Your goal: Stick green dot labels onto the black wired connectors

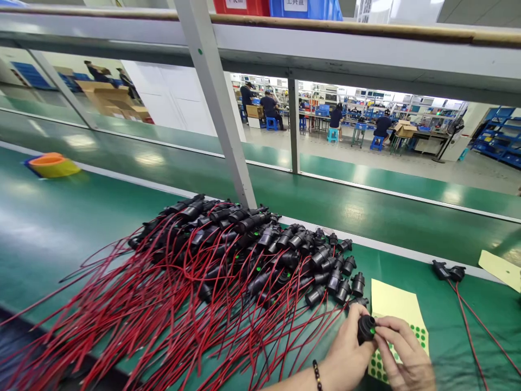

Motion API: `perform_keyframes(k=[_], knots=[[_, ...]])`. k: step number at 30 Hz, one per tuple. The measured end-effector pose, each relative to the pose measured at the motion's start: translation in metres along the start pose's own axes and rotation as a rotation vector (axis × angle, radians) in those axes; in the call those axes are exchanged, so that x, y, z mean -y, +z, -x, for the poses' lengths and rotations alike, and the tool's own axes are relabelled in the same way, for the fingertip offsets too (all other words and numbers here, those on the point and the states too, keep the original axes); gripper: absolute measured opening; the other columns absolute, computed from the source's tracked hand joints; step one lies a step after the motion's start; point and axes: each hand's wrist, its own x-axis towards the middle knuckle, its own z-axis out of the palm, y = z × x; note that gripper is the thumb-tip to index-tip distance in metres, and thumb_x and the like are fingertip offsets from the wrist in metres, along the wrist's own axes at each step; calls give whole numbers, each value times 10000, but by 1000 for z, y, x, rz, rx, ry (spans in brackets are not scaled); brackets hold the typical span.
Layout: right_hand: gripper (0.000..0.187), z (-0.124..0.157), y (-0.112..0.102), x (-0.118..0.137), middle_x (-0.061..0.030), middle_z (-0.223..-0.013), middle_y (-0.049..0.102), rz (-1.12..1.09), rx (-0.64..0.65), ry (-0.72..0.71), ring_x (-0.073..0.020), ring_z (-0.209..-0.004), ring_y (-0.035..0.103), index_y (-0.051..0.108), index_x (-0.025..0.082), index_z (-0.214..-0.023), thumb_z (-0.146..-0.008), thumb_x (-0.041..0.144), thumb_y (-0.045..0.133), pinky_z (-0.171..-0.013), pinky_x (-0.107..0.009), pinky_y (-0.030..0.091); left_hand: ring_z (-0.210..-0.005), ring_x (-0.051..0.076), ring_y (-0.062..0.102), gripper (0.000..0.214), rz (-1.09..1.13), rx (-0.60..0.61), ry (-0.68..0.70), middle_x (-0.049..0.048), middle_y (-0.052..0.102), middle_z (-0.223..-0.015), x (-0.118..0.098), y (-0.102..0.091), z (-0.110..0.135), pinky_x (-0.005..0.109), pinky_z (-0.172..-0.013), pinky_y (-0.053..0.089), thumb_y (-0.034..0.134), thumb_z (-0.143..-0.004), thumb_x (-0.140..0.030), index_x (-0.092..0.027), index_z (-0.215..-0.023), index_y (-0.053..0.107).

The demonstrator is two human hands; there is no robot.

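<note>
My left hand (pixel 350 347) is closed round a small black pump (pixel 365 328), its round end turned up. A green dot sticker (pixel 372 330) shows on that end. My right hand (pixel 401 347) has its thumb and index finger pinched at the sticker, touching the pump's edge. Beneath my right hand lies a pale yellow sheet of green dot stickers (pixel 379 365), partly hidden by the fingers. To the left, a large heap of black pumps (pixel 260 239) lies with long red wires (pixel 163 304) trailing toward the front edge; some carry green dots.
Two more pumps (pixel 448 270) with wires lie at right, near another yellow sheet (pixel 501 269). Yellow and orange tape rolls (pixel 55 165) sit far left. A slanted metal post (pixel 222 108) rises behind the heap, under a shelf holding red and blue bins (pixel 305 10). People work in the background.
</note>
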Motion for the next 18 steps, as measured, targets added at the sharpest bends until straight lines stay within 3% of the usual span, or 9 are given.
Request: perform_keyframes(k=[6,14,18], knots=[[252,-2,4,5,-119,-1065,644,-29,29,2,-186,-938,703,618,212,-1118,-914,115,508,-756,-244,623,-765,163,454,262,-48,-7,-38,-27,461,-808,-1,-1,0,276,-686,361,503,-725,-77,-217,-929,417],[201,-14,8,19,-108,-1000,620,-127,6,166,-172,-922,679,613,192,-997,-930,94,450,-787,-246,585,-801,186,521,259,-153,19,-25,-14,509,-820,-1,-2,-4,284,-730,418,473,-712,-107,-228,-937,428],[167,-20,8,16,-72,-938,608,-178,-83,225,-163,-865,660,606,203,-940,-903,92,487,-748,-257,574,-891,207,559,280,-187,26,-5,26,556,-904,-2,-3,-11,312,-823,455,476,-724,-113,-210,-984,442]])
